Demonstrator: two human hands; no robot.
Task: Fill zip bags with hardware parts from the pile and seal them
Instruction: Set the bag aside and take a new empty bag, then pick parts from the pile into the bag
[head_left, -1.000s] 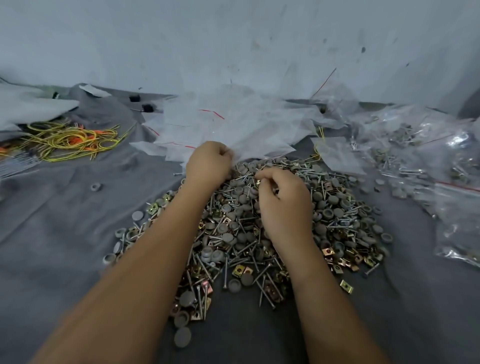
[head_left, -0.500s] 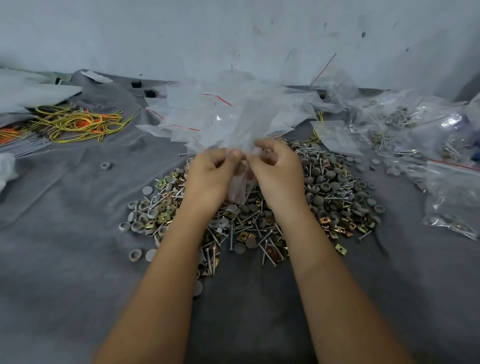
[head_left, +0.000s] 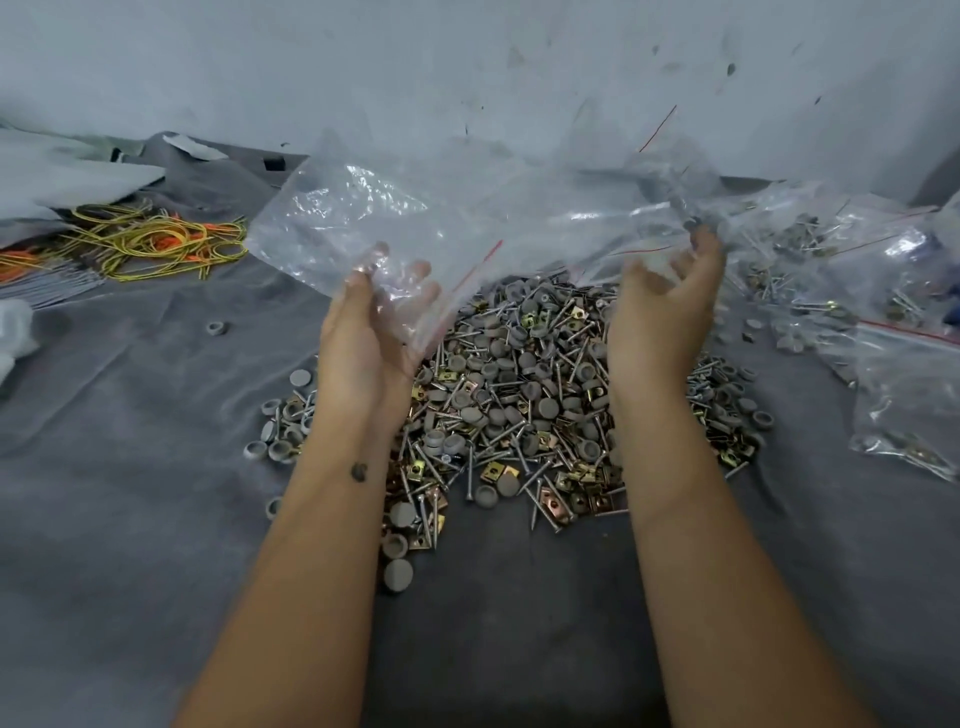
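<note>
Grey cloth (head_left: 130, 519); left hand (head_left: 363, 343) lifting, seemingly, zip bag (head_left: 395, 218)

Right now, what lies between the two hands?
In the head view, the pile of screws, grey caps and brass clips fills the gap between the left hand and right hand, under the lifted empty bags.
</note>
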